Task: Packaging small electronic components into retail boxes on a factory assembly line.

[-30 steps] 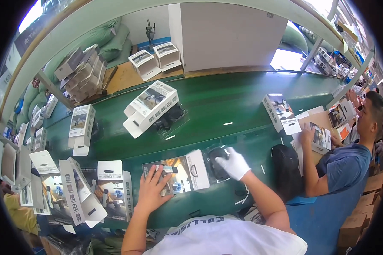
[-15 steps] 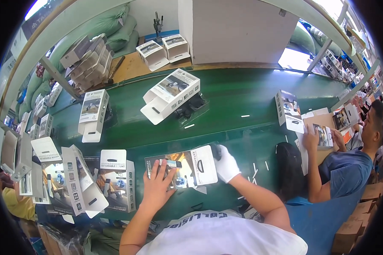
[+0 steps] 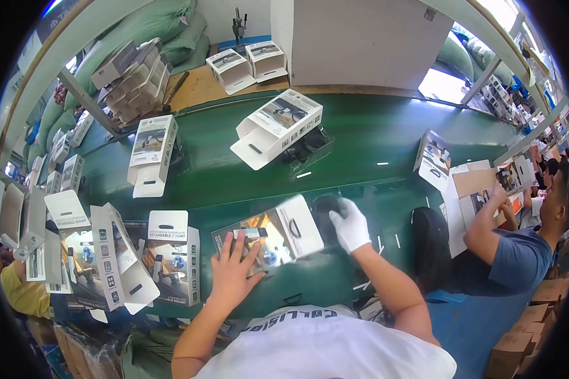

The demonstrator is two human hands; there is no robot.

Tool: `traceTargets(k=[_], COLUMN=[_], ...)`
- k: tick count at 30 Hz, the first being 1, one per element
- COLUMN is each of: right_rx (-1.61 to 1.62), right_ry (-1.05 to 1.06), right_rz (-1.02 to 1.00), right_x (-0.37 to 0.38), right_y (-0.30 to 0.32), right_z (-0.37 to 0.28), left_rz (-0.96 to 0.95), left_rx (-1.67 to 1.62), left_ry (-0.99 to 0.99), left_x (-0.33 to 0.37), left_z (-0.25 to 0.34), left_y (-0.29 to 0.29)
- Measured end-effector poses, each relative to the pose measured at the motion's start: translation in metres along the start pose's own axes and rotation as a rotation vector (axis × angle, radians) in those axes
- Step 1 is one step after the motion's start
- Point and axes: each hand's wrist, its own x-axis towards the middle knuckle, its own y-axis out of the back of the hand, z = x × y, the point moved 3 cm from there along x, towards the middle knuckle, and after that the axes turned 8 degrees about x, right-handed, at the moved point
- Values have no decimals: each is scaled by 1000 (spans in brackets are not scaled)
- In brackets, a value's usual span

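White-gloved right hand (image 3: pixel 351 228), grip unclear, meets the rounded black part (image 3: pixel 324 210) at 2 o'clock of the white-flapped printed cardboard box (image 3: pixel 279 230), which the bare left hand (image 3: pixel 230 273), fingers spread wide, should steady.

So the belt (image 3: pixel 385 139) is a deep glossy green, and the sacks (image 3: pixel 139 35) behind it are a paler green. The carton (image 3: pixel 273 237) under the left hand (image 3: pixel 235 260) has a warm gold-brown photo print with a blue round spot, plus a plain white flap (image 3: pixel 307 222) with a black slot mark. White glove (image 3: pixel 351 235) on the right hand (image 3: pixel 353 227), black part (image 3: pixel 324 207) beside it. White shirt (image 3: pixel 335 354) with dark lettering, co-worker's tee (image 3: pixel 518 262) dusty blue, floor (image 3: pixel 471 325) brighter blue.
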Motion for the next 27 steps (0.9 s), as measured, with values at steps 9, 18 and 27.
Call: traceTargets(k=[9,18,27], right_rx=[40,88,-424], right_ry=[50,46,344], right_rz=[-106,-370,-714], right_x=[-18,-39,-11], right_y=[16,-34,-76], right_z=[-29,-55,-56], left_rz=[44,59,41], left_rx=[-53,29,-59], left_ry=[48,-140,-88], left_x=[-5,-16,-33], left_z=[-17,-42,-65], left_y=[-4,0,2])
